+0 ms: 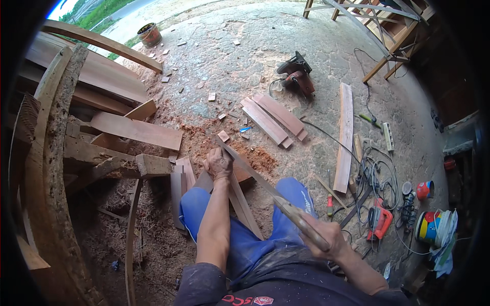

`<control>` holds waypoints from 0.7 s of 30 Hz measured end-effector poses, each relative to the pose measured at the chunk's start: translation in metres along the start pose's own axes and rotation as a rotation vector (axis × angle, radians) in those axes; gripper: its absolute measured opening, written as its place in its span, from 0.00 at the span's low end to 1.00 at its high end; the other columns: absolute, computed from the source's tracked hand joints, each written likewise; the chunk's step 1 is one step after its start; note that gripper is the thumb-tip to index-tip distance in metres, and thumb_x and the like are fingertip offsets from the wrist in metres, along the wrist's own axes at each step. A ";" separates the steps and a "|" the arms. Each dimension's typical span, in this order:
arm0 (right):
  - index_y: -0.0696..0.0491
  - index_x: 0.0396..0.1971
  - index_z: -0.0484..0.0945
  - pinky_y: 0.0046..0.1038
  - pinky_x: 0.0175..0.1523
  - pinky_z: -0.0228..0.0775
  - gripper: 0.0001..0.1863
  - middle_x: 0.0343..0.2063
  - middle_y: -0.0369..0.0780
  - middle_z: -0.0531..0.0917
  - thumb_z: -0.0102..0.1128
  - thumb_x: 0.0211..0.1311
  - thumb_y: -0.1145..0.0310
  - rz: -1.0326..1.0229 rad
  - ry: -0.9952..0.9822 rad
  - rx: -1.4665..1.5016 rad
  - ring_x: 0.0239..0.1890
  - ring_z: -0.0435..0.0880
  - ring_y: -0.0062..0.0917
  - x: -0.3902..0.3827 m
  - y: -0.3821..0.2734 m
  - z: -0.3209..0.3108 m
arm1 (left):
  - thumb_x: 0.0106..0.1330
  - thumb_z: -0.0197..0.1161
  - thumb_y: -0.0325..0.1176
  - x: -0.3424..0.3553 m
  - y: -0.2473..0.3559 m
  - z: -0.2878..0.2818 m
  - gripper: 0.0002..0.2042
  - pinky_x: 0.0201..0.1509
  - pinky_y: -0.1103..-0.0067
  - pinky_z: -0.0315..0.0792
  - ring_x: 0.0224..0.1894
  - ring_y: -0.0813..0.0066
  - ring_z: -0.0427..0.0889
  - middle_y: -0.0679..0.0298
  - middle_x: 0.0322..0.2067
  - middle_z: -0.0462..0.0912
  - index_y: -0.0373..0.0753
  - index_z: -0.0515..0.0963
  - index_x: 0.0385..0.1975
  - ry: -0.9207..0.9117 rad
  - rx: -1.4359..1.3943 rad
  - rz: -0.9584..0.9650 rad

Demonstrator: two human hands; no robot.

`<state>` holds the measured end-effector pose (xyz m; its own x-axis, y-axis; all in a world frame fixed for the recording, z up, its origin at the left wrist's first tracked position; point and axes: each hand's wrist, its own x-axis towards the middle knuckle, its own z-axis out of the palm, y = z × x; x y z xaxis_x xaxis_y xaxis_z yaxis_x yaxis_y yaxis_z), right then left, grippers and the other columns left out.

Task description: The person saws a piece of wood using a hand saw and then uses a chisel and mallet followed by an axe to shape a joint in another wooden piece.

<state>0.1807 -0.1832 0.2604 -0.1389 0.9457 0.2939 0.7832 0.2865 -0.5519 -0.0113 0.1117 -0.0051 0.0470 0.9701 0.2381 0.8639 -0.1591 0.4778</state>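
From my end: right hand [325, 232] wrapped closed round the wooden handle [292, 211] of the handsaw [253, 174], which slants forward-left, far end just beside the left hand [219, 163]. Left is curled at the top of the wood strip [244, 204] between the knees [293, 191]; fingers partly hidden, can't tell how firm its hold is. I'd expect the saw light, thin, springy: handle only. Strip probably stiff, not slippery; I'd grip its upper end, clear of the saw

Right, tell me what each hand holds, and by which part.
The right hand holds a saw by its handle. The left hand is at the far end of a wood strip; its grip is unclear.
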 end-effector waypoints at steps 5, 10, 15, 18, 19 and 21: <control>0.56 0.61 0.77 0.38 0.42 0.87 0.30 0.43 0.55 0.87 0.61 0.54 0.75 0.029 0.068 0.039 0.40 0.91 0.43 0.052 0.041 0.066 | 0.67 0.60 0.44 -0.003 0.023 0.005 0.10 0.51 0.62 0.69 0.45 0.60 0.82 0.62 0.38 0.85 0.47 0.84 0.35 0.009 -0.036 0.059; 0.54 0.49 0.80 0.41 0.46 0.83 0.25 0.31 0.54 0.86 0.65 0.47 0.66 0.414 -0.123 0.106 0.33 0.88 0.47 0.165 0.065 0.142 | 0.66 0.59 0.43 0.008 -0.002 0.011 0.09 0.49 0.61 0.69 0.44 0.59 0.82 0.62 0.38 0.85 0.48 0.83 0.37 -0.054 -0.073 0.027; 0.66 0.56 0.78 0.34 0.44 0.87 0.27 0.48 0.54 0.87 0.64 0.52 0.79 0.165 -0.063 0.072 0.43 0.92 0.41 -0.005 -0.008 0.001 | 0.68 0.58 0.42 -0.006 0.001 -0.001 0.09 0.49 0.61 0.68 0.42 0.59 0.82 0.63 0.35 0.85 0.48 0.81 0.30 0.021 -0.020 0.012; 0.66 0.55 0.78 0.34 0.42 0.88 0.27 0.47 0.53 0.87 0.63 0.51 0.79 0.051 0.016 0.020 0.40 0.92 0.40 -0.010 -0.004 0.005 | 0.67 0.59 0.42 -0.001 0.006 -0.001 0.09 0.49 0.62 0.68 0.44 0.60 0.82 0.63 0.36 0.85 0.47 0.81 0.29 0.044 -0.022 0.004; 0.64 0.57 0.77 0.34 0.40 0.87 0.28 0.42 0.52 0.88 0.63 0.51 0.78 -0.115 0.013 -0.088 0.36 0.92 0.41 0.023 0.017 0.033 | 0.67 0.59 0.42 -0.010 0.006 0.004 0.09 0.50 0.62 0.68 0.45 0.60 0.82 0.63 0.36 0.85 0.48 0.82 0.30 0.022 -0.027 0.018; 0.54 0.59 0.77 0.40 0.38 0.85 0.29 0.35 0.54 0.87 0.61 0.52 0.71 0.169 0.058 0.193 0.30 0.87 0.48 0.103 0.057 0.094 | 0.67 0.59 0.42 -0.002 0.019 0.009 0.09 0.50 0.62 0.67 0.45 0.61 0.81 0.64 0.38 0.85 0.48 0.82 0.32 0.040 -0.050 0.064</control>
<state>0.1540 -0.0553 0.1856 0.0237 0.9738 0.2263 0.6612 0.1545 -0.7341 0.0096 0.1086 -0.0036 0.0800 0.9497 0.3029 0.8338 -0.2303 0.5018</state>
